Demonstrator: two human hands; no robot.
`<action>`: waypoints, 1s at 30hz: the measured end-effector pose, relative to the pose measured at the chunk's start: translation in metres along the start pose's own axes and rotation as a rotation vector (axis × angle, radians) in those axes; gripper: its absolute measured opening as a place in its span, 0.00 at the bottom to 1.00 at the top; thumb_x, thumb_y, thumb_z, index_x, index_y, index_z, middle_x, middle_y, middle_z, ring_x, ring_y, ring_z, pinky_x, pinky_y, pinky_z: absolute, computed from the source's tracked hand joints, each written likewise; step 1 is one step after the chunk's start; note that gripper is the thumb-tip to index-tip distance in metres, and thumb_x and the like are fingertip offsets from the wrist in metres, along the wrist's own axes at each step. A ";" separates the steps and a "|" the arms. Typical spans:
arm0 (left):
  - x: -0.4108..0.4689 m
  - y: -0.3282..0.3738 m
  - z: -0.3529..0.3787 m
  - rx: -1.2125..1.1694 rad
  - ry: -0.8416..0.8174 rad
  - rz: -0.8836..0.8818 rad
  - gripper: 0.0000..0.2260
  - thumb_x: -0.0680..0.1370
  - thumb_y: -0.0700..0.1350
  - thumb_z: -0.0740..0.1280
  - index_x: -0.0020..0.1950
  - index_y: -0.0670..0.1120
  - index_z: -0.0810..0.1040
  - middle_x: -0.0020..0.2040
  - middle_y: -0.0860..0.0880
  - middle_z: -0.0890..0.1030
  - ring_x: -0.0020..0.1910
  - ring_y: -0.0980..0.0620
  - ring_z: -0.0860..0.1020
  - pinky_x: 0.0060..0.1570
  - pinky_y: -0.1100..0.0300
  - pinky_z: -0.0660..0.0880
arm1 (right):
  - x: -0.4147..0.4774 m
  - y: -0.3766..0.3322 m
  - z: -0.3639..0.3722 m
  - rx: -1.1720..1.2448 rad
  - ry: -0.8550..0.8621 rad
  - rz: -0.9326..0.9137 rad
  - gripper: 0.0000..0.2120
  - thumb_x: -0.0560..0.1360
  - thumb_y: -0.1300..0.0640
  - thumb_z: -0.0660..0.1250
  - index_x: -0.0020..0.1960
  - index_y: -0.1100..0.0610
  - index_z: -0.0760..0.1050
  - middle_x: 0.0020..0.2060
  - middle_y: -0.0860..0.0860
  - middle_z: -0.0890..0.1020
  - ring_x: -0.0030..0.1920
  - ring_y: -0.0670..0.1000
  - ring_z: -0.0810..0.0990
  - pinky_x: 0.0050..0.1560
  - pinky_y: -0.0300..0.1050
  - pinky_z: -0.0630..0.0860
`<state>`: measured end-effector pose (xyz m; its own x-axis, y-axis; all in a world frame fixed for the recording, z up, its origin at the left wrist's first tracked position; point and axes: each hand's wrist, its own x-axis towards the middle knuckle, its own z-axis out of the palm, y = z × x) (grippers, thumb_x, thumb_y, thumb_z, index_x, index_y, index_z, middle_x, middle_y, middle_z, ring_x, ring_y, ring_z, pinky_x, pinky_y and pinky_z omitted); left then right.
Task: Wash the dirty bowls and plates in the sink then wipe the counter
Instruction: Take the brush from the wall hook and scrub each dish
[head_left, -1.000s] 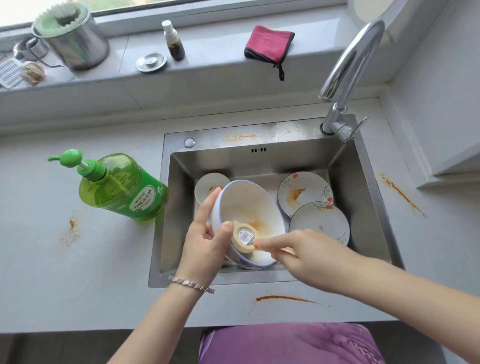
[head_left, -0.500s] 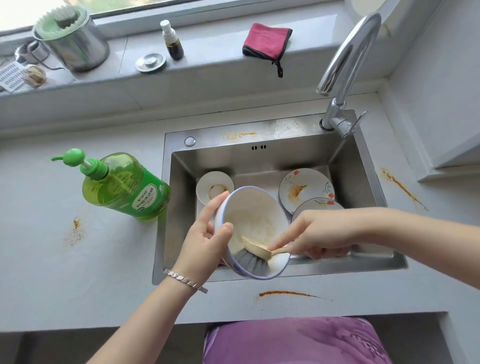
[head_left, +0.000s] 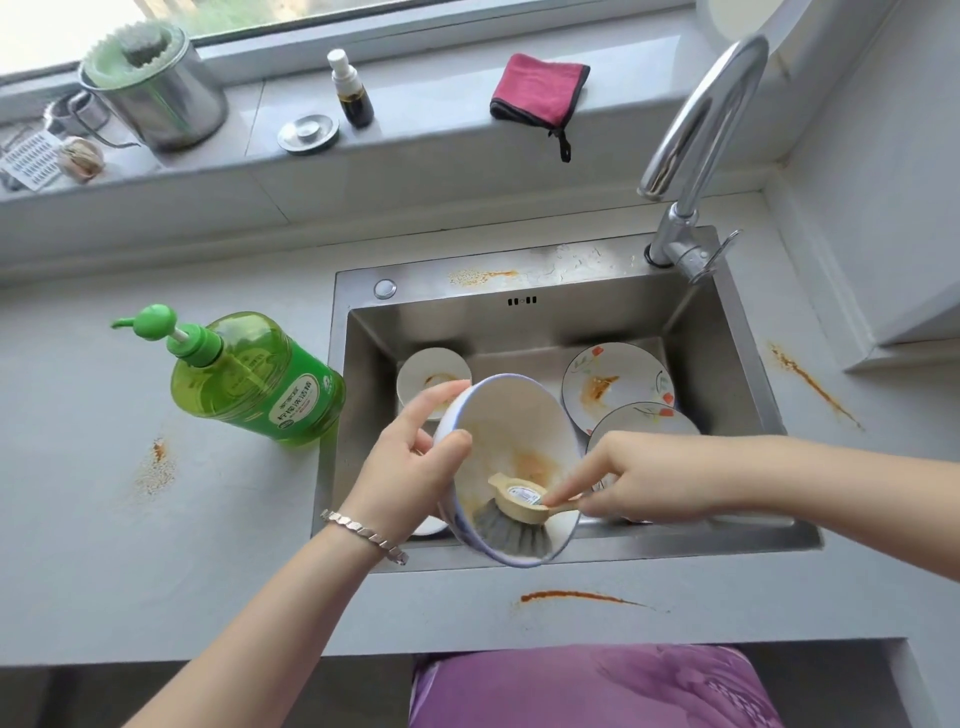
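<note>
Over the sink (head_left: 737, 364), the left hand (head_left: 410, 478) grips a tilted, stained bowl (head_left: 511, 431) by its rim while the right hand (head_left: 644, 480) pinches a brush (head_left: 517, 512) inside it, 2 plates (head_left: 618, 382) behind.

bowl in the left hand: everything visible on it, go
The bowl is white inside with a blue rim, seemingly ceramic, tilted on edge over the sink, opening toward the camera. Orange-brown residue smears its inside. The left hand grips its rim, thumb inside; the brush in the right hand sets grey bristles on its lower wall.
</note>
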<state>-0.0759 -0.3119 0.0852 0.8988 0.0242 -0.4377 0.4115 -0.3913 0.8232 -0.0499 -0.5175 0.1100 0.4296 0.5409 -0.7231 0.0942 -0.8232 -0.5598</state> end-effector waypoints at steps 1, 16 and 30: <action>0.000 -0.001 0.000 0.010 -0.025 -0.012 0.19 0.64 0.49 0.61 0.51 0.67 0.73 0.27 0.50 0.67 0.26 0.55 0.69 0.27 0.64 0.74 | 0.001 0.006 -0.001 -0.071 0.031 0.006 0.14 0.79 0.48 0.56 0.60 0.34 0.73 0.30 0.29 0.78 0.32 0.36 0.74 0.34 0.27 0.68; 0.015 -0.004 -0.004 -0.200 -0.023 -0.299 0.15 0.77 0.41 0.58 0.60 0.58 0.71 0.46 0.48 0.77 0.23 0.51 0.78 0.26 0.55 0.78 | 0.013 0.042 0.026 -0.731 0.484 -0.172 0.26 0.73 0.57 0.64 0.66 0.34 0.67 0.28 0.50 0.67 0.27 0.53 0.64 0.24 0.42 0.50; 0.022 0.003 -0.015 -0.081 -0.373 -0.179 0.21 0.59 0.56 0.63 0.51 0.66 0.77 0.51 0.53 0.81 0.46 0.50 0.82 0.31 0.56 0.77 | 0.021 0.040 0.023 0.992 0.512 -0.044 0.25 0.70 0.61 0.72 0.63 0.42 0.71 0.22 0.45 0.73 0.18 0.42 0.61 0.20 0.32 0.58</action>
<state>-0.0532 -0.2991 0.0834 0.7018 -0.2556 -0.6650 0.5798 -0.3373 0.7416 -0.0581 -0.5348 0.0633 0.7842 0.2431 -0.5709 -0.5421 -0.1790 -0.8210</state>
